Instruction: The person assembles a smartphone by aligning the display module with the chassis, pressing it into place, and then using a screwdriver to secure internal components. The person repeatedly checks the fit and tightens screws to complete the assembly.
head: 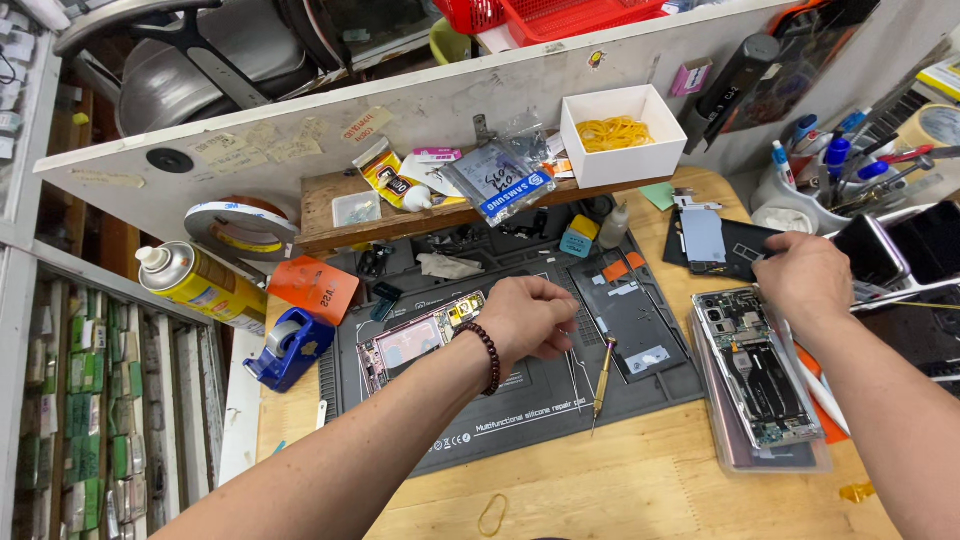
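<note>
My left hand [527,318], with a dark bead bracelet on the wrist, hovers with fingers curled over the dark repair mat [520,400], just right of an opened pink phone body [415,338]. Whether it pinches anything small I cannot tell. My right hand [808,278] reaches toward the right, resting at the top edge of an opened phone [755,365] with bare circuit boards, which lies on a stack of phones. Its fingers are hidden from here. A brass-handled screwdriver [603,372] lies on the mat between my hands, next to a grey back cover [630,320].
A blue tape dispenser [290,348], yellow spray can [195,283] and tape roll [240,228] sit left. A wooden shelf [320,210] holds packets and a white box of rubber bands [620,135]. A cup of pens [830,175] stands right. A rubber band [492,515] lies near the front.
</note>
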Demonstrator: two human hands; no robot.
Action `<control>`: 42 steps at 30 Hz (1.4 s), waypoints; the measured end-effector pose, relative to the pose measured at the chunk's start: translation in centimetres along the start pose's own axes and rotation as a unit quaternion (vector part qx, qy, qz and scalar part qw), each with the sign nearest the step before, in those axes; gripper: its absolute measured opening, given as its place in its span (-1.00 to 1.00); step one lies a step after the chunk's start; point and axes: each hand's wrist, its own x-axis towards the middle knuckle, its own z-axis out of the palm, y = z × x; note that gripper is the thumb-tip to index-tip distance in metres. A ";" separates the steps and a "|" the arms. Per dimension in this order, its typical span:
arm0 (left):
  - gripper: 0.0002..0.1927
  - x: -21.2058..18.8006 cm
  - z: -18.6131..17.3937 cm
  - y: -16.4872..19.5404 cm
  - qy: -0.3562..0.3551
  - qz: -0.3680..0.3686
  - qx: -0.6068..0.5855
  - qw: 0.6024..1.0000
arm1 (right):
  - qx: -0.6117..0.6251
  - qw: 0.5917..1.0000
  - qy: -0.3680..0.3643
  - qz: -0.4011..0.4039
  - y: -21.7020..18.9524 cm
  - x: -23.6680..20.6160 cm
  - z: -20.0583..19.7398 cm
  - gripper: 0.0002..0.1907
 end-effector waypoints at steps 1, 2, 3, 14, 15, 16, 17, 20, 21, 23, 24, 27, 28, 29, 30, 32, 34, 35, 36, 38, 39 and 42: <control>-0.78 -0.1 -0.3 -0.2 0.002 0.000 -0.005 1.000 | 0.002 1.000 0.001 0.007 -0.4 -0.3 -0.2 -0.60; -0.78 -0.1 -0.5 -0.3 0.002 0.001 -0.010 1.000 | 0.003 1.000 0.004 0.014 -0.9 -0.7 -0.5 -0.60; -0.79 -0.1 -0.8 -0.5 0.010 0.004 -0.012 1.000 | 0.022 1.000 0.014 -0.003 -1.6 -1.2 -0.8 -0.64; -0.68 -4.3 -7.9 -3.0 0.274 0.150 0.204 0.928 | 0.214 0.949 -0.163 -0.162 -13.4 -11.9 -2.2 -0.74; -0.66 -5.1 -8.8 -3.1 0.280 0.184 0.265 0.904 | 0.220 0.945 -0.181 -0.161 -14.4 -13.1 -2.0 -0.75; -0.63 -5.8 -9.5 -3.2 0.284 0.217 0.326 0.875 | 0.225 0.940 -0.198 -0.161 -15.3 -14.2 -1.8 -0.75; -0.59 -6.3 -10.0 -3.1 0.286 0.249 0.383 0.842 | 0.228 0.936 -0.215 -0.161 -16.1 -15.1 -1.7 -0.75; -0.30 -7.8 -11.0 -2.9 0.220 0.179 0.491 0.824 | 0.262 0.916 -0.290 -0.094 -18.3 -17.6 -1.2 -0.76; -0.22 -8.1 -11.0 -2.9 0.206 0.163 0.503 0.823 | 0.257 0.918 -0.288 -0.095 -18.9 -18.2 -1.1 -0.76; -0.05 -8.5 -11.0 -3.0 0.177 0.132 0.527 0.821 | 0.245 0.922 -0.283 -0.097 -19.9 -19.0 -0.8 -0.75; -0.12 -8.7 -10.9 -3.1 0.170 0.125 0.529 0.822 | 0.243 0.922 -0.286 -0.092 -20.4 -19.2 -0.6 -0.76; -0.25 -8.8 -10.7 -3.1 0.154 0.117 0.530 0.826 | 0.227 0.930 -0.276 -0.083 -21.3 -19.4 -0.1 -0.78; -0.24 -8.9 -10.6 -3.1 0.154 0.116 0.526 0.828 | 0.215 0.937 -0.264 -0.083 -21.5 -19.4 0.1 -0.78; -0.24 -8.9 -10.6 -3.0 0.154 0.114 0.523 0.831 | 0.204 0.942 -0.254 -0.083 -21.8 -19.5 0.3 -0.78; -0.24 -9.0 -10.5 -2.9 0.154 0.106 0.522 0.832 | 0.209 0.941 -0.254 -0.081 -21.9 -19.5 0.5 -0.78; -0.25 -9.1 -10.3 -2.6 0.149 0.097 0.521 0.835 | 0.216 0.941 -0.249 -0.074 -21.8 -19.5 0.3 -0.79; -0.26 -9.3 -10.1 -2.3 0.146 0.098 0.522 0.834 | 0.243 0.933 -0.263 -0.038 -21.6 -19.5 0.0 -0.80; -0.26 -9.4 -10.1 -2.2 0.145 0.096 0.523 0.834 | 0.257 0.927 -0.271 -0.020 -21.5 -19.5 -0.3 -0.80; -0.25 -9.5 -10.0 -2.1 0.145 0.103 0.526 0.832 | 0.247 0.937 -0.248 -0.014 -21.4 -19.3 -0.6 -0.80; -0.22 -9.1 -9.4 -1.9 0.140 0.121 0.532 0.826 | 0.224 0.955 -0.195 0.003 -20.9 -18.6 -1.5 -0.80; -0.27 -8.9 -9.0 -2.0 0.138 0.163 0.514 0.831 | 0.227 0.954 -0.194 0.011 -20.7 -18.2 -1.8 -0.80; -0.44 -8.3 -8.1 -2.8 0.134 0.258 0.478 0.829 | 0.240 0.950 -0.198 0.030 -20.1 -17.5 -2.3 -0.80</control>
